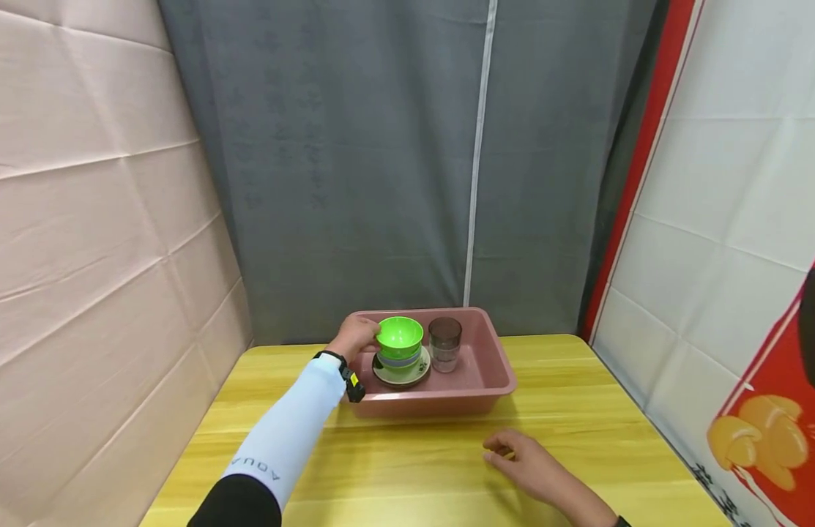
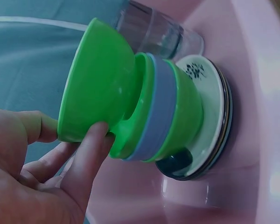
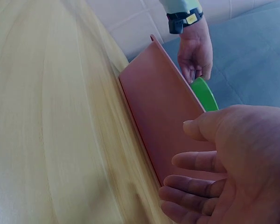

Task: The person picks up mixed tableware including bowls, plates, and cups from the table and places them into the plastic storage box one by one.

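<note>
My left hand [image 1: 358, 337] pinches the rim of a bright green bowl [image 1: 399, 333] between thumb and fingers. This bowl sits at the top of a stack; in the left wrist view it leans at an angle to the green bowl [image 2: 127, 135] below. A blue-grey bowl [image 2: 159, 107] and another green bowl [image 2: 189, 102] lie further down. The stack stands on several plates [image 1: 423, 364] inside a pink basin [image 1: 476, 366]. Over the table in front of the basin, my right hand [image 1: 522, 462] holds nothing, its fingers loosely bent.
Beside the bowls, two stacked clear glasses [image 1: 444, 342] stand in the basin, the upper one darker. The basin rests at the far edge of a yellow wood-grain table [image 1: 407, 468]. A grey curtain [image 1: 354, 161] hangs behind, with pale sheets on both sides.
</note>
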The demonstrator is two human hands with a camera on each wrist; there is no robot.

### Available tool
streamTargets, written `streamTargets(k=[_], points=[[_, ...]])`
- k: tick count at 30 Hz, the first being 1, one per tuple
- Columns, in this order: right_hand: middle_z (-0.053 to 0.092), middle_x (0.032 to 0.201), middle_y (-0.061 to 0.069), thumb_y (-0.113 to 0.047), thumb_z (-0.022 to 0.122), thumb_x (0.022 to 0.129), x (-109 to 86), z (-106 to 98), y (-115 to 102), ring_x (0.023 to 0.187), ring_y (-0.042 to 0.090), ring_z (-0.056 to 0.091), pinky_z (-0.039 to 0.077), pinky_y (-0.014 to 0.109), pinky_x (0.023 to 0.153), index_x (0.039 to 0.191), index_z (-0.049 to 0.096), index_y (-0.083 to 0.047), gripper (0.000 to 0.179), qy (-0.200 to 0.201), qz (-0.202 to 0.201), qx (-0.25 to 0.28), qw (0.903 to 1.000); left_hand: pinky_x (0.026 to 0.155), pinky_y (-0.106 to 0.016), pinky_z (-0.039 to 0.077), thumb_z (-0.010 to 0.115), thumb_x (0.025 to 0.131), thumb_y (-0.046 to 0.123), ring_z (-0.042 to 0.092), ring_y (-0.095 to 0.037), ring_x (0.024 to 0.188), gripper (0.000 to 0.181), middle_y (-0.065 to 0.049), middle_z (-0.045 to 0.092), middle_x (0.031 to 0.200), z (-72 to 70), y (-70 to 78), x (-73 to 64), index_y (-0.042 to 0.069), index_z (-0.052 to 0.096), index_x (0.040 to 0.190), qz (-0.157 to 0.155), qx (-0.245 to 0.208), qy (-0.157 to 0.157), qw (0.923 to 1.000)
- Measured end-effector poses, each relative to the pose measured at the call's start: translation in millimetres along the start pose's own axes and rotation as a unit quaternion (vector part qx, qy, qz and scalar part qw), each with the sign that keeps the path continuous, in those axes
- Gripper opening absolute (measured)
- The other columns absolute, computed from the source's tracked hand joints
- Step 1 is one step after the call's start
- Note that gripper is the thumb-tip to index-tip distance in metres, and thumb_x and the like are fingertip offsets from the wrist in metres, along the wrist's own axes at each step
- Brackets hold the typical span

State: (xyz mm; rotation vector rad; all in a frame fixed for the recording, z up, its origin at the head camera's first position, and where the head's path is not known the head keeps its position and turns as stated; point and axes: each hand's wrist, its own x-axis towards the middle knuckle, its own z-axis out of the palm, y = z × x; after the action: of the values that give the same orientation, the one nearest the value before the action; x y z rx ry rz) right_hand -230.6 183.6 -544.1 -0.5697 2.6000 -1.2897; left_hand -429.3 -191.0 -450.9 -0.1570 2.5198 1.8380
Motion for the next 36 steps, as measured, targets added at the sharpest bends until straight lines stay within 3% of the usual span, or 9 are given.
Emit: streamTargets(k=[2,5,9,13,17,23,27,31,36], points=[[0.072,0.12,0.005,-0.03,0.07,0.111,-1.1,0,0,0.111,0.028,0.069,0.06,0.049,0.09,0.128,0.074,0.0,0.035,0.001,-0.001,-0.003,1.0,0.089,-0.048,0.067,0.062,0.101,0.0,0.075,-0.023,0.08,0.016,-0.011,0.072,0.093,0.2,-4.0,4.5,-0.004,0.077,0.097,-0.005,0.008,0.006,0.9999],[0.072,0.12,0.005,-0.03,0.071,0.11,-2.9,1,0,0.111,0.028,0.069,0.06,0.049,0.09,0.128,0.074,0.0,0.035,0.002,-0.006,-0.009,0.9999,0.068,-0.036,0.066,0.063,0.099,-0.001,0.068,-0.022,0.069,0.023,-0.003,0.06,0.071,-0.2,-7.4,8.2,0.002,0.068,0.077,-0.012,0.012,0.016,0.9997],[0.072,0.119,0.004,-0.029,0.071,0.11,-5.3,2,0,0.11,0.027,0.069,0.061,0.044,0.088,0.127,0.075,0.0,0.033,0.008,-0.012,-0.021,0.9997,0.052,-0.027,0.056,0.064,0.097,-0.002,0.062,-0.022,0.059,0.041,0.001,0.043,0.058,1.4,-7.9,10.0,0.011,0.049,0.062,-0.006,0.025,0.032,0.9992],[0.072,0.119,0.003,-0.028,0.071,0.11,-6.3,2,-1,0.109,0.027,0.07,0.061,0.039,0.087,0.126,0.075,-0.001,0.032,0.012,-0.013,-0.02,0.9996,0.053,-0.027,0.057,0.066,0.097,0.001,0.067,-0.019,0.057,0.046,0.001,0.048,0.056,4.9,-6.7,11.0,0.016,0.047,0.059,0.011,0.066,0.058,0.9961],[0.072,0.119,0.003,-0.027,0.071,0.11,-5.6,2,-2,0.108,0.026,0.07,0.06,0.037,0.086,0.126,0.075,0.0,0.031,0.01,-0.014,-0.007,0.9998,0.058,-0.028,0.06,0.067,0.098,0.004,0.072,-0.02,0.061,0.037,-0.001,0.058,0.062,6.8,-6.0,10.4,0.011,0.058,0.063,0.024,0.107,0.08,0.9907],[0.072,0.119,0.003,-0.027,0.071,0.111,-6.5,0,-3,0.109,0.026,0.069,0.06,0.039,0.087,0.127,0.074,0.0,0.032,0.0,-0.003,0.001,1.0,0.059,-0.03,0.06,0.066,0.099,0.006,0.078,-0.03,0.073,0.025,-0.006,0.068,0.07,8.4,-6.1,7.7,0.003,0.075,0.075,0.027,0.141,0.089,0.9856],[0.073,0.121,0.004,-0.029,0.07,0.111,-7.6,-1,-3,0.111,0.027,0.069,0.061,0.043,0.089,0.128,0.074,0.001,0.034,-0.005,0.004,0.002,1.0,0.064,-0.033,0.061,0.066,0.1,0.007,0.079,-0.033,0.078,0.03,-0.004,0.065,0.067,7.4,-7.1,8.3,0.007,0.07,0.07,0.02,0.145,0.093,0.9848],[0.073,0.12,0.004,-0.029,0.07,0.111,-8.1,-2,-2,0.111,0.028,0.069,0.06,0.044,0.089,0.128,0.074,0.001,0.035,-0.007,0.004,0.0,1.0,0.071,-0.04,0.065,0.067,0.1,0.007,0.078,-0.031,0.072,0.037,-0.001,0.058,0.059,6.0,-9.2,11.4,0.011,0.062,0.063,0.024,0.157,0.092,0.983],[0.073,0.121,0.005,-0.03,0.07,0.111,-8.8,-4,-1,0.111,0.028,0.069,0.061,0.047,0.09,0.128,0.074,0.001,0.036,-0.009,0.004,0.0,1.0,0.061,-0.034,0.062,0.067,0.1,0.006,0.071,-0.023,0.058,0.044,0.001,0.052,0.055,6.3,-11.1,15.0,0.013,0.055,0.058,0.033,0.183,0.081,0.9792]])
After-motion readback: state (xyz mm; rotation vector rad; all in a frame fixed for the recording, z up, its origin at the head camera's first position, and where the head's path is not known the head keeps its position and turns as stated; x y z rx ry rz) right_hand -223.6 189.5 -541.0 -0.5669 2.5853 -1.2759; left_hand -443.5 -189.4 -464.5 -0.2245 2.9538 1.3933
